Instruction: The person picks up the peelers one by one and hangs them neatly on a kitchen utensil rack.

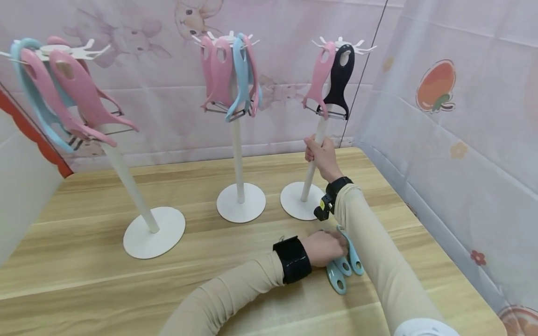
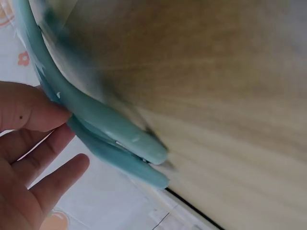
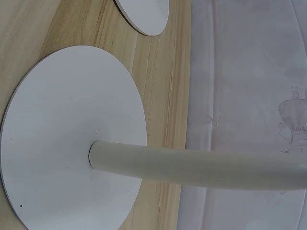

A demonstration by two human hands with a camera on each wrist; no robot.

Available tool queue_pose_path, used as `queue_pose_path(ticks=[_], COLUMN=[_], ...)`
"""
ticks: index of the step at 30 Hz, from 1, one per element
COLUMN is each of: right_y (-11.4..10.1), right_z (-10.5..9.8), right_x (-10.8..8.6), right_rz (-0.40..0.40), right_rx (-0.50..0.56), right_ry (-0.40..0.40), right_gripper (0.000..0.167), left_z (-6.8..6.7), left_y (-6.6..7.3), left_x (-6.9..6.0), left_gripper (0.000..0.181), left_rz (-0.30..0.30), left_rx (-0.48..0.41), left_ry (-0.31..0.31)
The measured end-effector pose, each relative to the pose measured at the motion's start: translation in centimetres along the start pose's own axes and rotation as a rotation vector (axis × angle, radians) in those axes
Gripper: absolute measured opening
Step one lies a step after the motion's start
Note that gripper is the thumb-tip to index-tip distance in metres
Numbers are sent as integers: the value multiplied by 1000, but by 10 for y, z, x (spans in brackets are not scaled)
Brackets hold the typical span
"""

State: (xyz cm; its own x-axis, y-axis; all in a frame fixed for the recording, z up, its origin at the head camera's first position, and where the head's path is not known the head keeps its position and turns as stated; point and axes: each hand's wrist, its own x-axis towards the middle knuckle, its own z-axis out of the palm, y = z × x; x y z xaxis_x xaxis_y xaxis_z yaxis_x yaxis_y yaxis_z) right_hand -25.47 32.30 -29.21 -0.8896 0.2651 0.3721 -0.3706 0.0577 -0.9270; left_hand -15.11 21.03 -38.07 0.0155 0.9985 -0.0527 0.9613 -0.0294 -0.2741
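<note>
In the head view, my right hand (image 1: 324, 157) grips the white pole (image 1: 310, 179) of the right-hand rack just under its hanging peelers. A pink peeler (image 1: 318, 77) and a black peeler (image 1: 341, 77) hang side by side there. The right wrist view shows that rack's round base (image 3: 57, 124) and its pole (image 3: 216, 167). Low on the table, my left hand (image 1: 325, 247) is at a few light blue peelers (image 1: 336, 278), partly covering them. Seen from the left wrist, its thumb and fingers pinch a light blue peeler (image 2: 81, 103), whose far part is blurred.
A middle rack (image 1: 237, 154) carries pink and light blue peelers (image 1: 221, 70). The left rack (image 1: 130, 184), also hung with pink and light blue peelers (image 1: 77, 86), looks tilted. Printed curtains (image 1: 454, 140) border the wooden table (image 1: 201, 261) at the back and right.
</note>
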Motion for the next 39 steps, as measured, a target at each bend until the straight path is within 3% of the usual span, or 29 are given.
queue_pose_path(ticks=[10, 13, 17, 24, 29, 39], right_y=[1, 2, 4, 3, 1, 3], right_z=[1, 2, 2, -1, -1, 1], right_x=[-1, -1, -3, 0, 1, 0], right_rz=[-5, -8, 0, -12, -8, -51], right_rx=[-18, -26, -27, -21, -18, 45], right_ry=[3, 15, 15, -1, 1, 2], right_gripper=[25, 26, 27, 27, 26, 28], left_z=[-8, -7, -2, -8, -22, -33], left_y=[-1, -2, -4, -16, -34, -76], left_x=[-4, -6, -7, -14, -35, -77], left_gripper=[21, 20, 19, 19, 20, 37], left_rz=[72, 99, 117, 98, 50, -76], left_rx=[44, 121, 145, -73, -331, -728], left_ry=[-44, -77, -112, -51, 69, 511])
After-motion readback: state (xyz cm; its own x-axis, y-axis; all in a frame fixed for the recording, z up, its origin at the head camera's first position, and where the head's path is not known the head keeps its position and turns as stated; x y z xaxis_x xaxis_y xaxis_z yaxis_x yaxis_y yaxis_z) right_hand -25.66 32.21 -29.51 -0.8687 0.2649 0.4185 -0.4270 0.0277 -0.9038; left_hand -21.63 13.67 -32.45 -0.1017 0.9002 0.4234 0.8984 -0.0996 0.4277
